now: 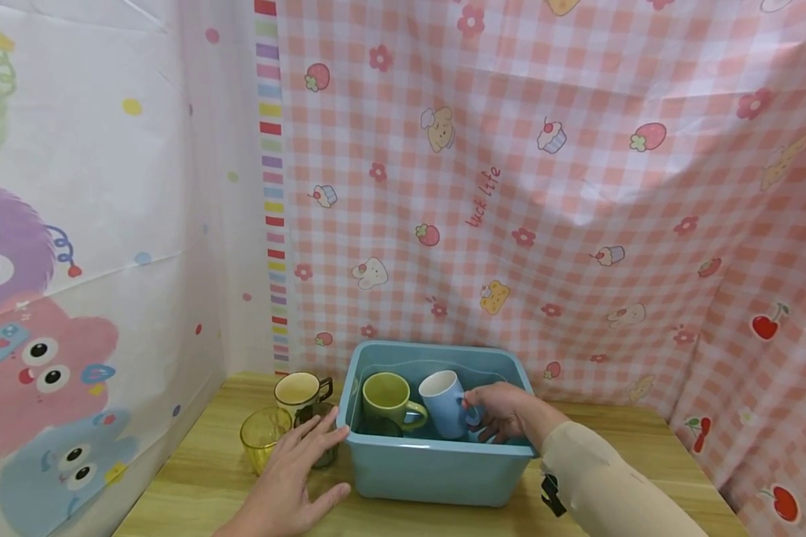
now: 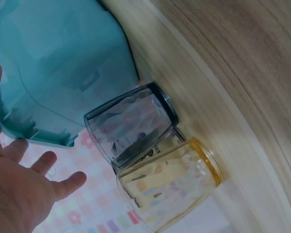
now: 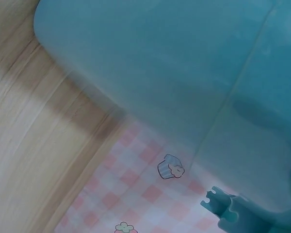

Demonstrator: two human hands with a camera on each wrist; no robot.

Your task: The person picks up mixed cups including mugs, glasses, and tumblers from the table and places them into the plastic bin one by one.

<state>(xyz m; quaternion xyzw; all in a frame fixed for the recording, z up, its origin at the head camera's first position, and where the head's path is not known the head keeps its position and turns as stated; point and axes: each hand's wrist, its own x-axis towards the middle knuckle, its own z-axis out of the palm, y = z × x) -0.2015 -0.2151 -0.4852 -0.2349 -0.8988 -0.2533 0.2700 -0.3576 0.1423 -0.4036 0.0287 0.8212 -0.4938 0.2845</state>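
Observation:
My right hand (image 1: pixel 507 410) grips the handle of a light blue mug (image 1: pixel 445 410), which leans slightly inside a teal plastic bin (image 1: pixel 436 473). Left of it in the bin is an olive-green mug (image 1: pixel 380 399), with something dark, hard to make out, in front of it. My left hand (image 1: pixel 292 477) has its fingers spread, the fingertips at the bin's left rim. In the left wrist view, a dark tinted glass (image 2: pixel 133 126) and a yellow tinted glass (image 2: pixel 172 184) stand beside the bin. The right wrist view shows the bin's outer wall (image 3: pixel 150 63), not the hand.
Behind the two glasses, a cream-coloured cup (image 1: pixel 297 391) with a dark handle stands on the wooden table (image 1: pixel 195 477). A pink checked cloth (image 1: pixel 483 186) hangs behind the bin, and a white printed cloth (image 1: pixel 107 224) hangs on the left.

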